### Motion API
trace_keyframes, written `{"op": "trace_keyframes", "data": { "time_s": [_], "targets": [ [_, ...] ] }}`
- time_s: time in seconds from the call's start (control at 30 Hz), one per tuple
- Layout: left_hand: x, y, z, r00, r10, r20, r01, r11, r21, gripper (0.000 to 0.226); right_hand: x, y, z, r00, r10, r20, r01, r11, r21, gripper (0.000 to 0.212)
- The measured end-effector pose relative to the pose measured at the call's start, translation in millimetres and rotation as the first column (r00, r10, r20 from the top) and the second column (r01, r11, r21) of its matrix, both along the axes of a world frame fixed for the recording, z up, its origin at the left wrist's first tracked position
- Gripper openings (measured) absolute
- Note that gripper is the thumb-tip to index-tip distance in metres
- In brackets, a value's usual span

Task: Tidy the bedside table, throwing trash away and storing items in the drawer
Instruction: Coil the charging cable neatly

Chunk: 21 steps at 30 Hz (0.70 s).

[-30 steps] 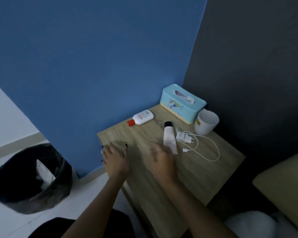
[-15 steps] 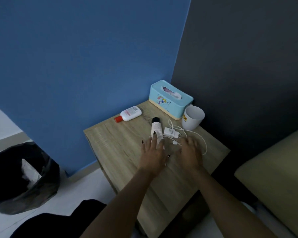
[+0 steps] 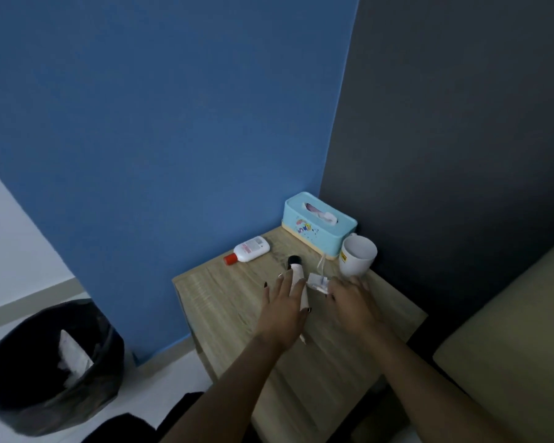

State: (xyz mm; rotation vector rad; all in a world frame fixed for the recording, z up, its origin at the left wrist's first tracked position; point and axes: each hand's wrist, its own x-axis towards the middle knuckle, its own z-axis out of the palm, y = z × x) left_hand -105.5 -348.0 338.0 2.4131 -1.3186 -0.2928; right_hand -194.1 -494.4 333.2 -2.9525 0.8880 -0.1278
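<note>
The bedside table [image 3: 224, 302] stands in the corner where the blue wall [image 3: 173, 123] meets the dark wall [image 3: 461, 123]. Its back edges lie along both walls and its right edge is just beside the olive bed [image 3: 509, 330]. The left half of its top is bare wood out to the left edge and near corner. Pale floor lies open between that edge and the black-lined trash bin [image 3: 45, 407], which holds white paper.

The left hand [image 3: 283, 310] lies flat with straight, spread fingers over the white tube [image 3: 296, 271]; the tube's black cap pokes out beyond the fingertips and its tail shows under the wrist. The right hand [image 3: 352, 302] bends its blurred fingers down at the white charger [image 3: 317, 279]; whether they pinch it I cannot tell.

At the back stand the light blue tissue box [image 3: 317, 231] and, just beside it, the white mug [image 3: 357, 259]. The white bottle [image 3: 250, 249] with a red cap lies near the blue wall, apart from the rest.

Since half a second ago both hands have reached farther back: the left covers more of the tube, and the right hides the cable loop that lay exposed
</note>
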Motion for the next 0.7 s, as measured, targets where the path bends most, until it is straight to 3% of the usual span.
{"op": "trace_keyframes", "data": {
  "time_s": [0.13,0.27,0.43,0.53,0.7],
  "targets": [
    [9.1,-8.9,44.1,0.998,-0.031,0.049,0.039,0.984,-0.174,0.064,11.8,9.2,63.1,0.966,0.11,0.235,-0.116,0.993,0.012,0.009],
    [21.5,-15.8,94.1,0.984,-0.058,0.17,0.108,0.948,-0.299,0.058,24.3,18.7,110.6,0.948,0.187,0.258,-0.194,0.981,0.0,0.015],
    [21.5,-9.8,109.9,0.982,-0.054,0.182,0.101,0.961,-0.257,0.04,23.2,30.1,118.2,0.934,0.114,0.339,-0.166,0.978,0.128,0.011],
    [27.1,0.7,112.7,0.988,-0.062,0.144,0.087,0.98,-0.177,0.032,18.5,40.3,122.3,0.945,0.118,0.304,-0.18,0.966,0.187,0.006],
    [40.4,8.0,134.8,0.984,-0.112,0.136,0.115,0.993,-0.016,0.022,15.8,38.1,139.4,0.939,0.016,0.343,-0.162,0.901,0.402,0.016]
  ]
}}
